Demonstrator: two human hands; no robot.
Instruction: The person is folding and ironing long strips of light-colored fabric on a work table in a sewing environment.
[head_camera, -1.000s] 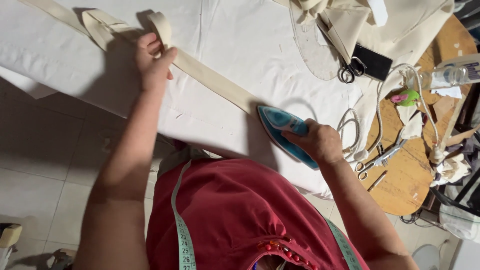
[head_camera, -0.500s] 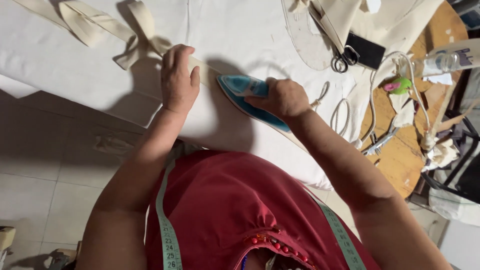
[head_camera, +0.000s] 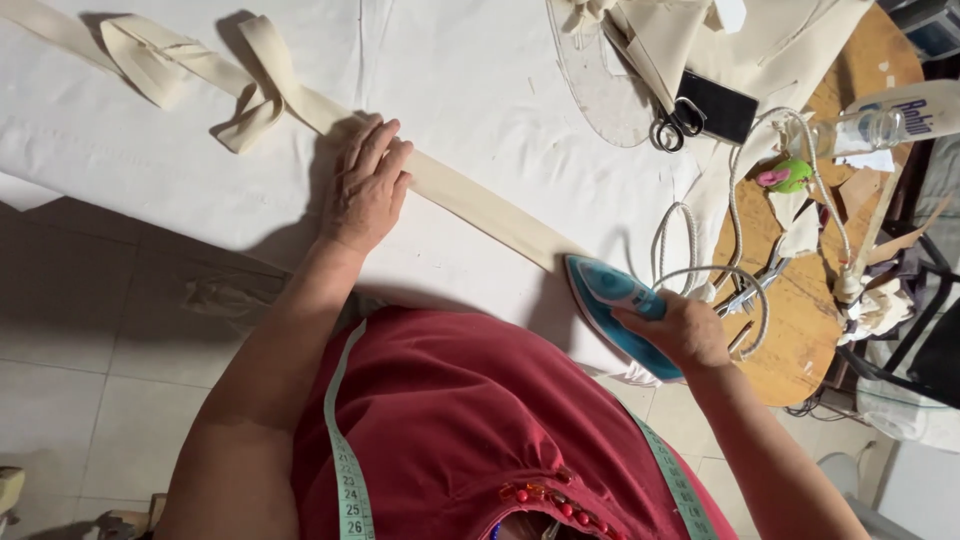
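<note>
Gripping the teal iron (head_camera: 615, 310) by its handle, the right hand (head_camera: 680, 330) rests it on the cream fabric strip (head_camera: 480, 205); the left hand (head_camera: 365, 185) presses flat, fingers open, on that strip across the white table cover (head_camera: 480, 80). Near the far right edge lies a clear bottle (head_camera: 880, 120) with a white label.

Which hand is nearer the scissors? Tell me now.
Right. The right hand grips the blue iron below the scissors; the left hand presses the cream strip farther off across the table.

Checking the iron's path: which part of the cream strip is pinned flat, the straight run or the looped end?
The straight run: the left hand lies flat on it, ahead of the iron held by the right hand. The looped end lies untouched.
</note>
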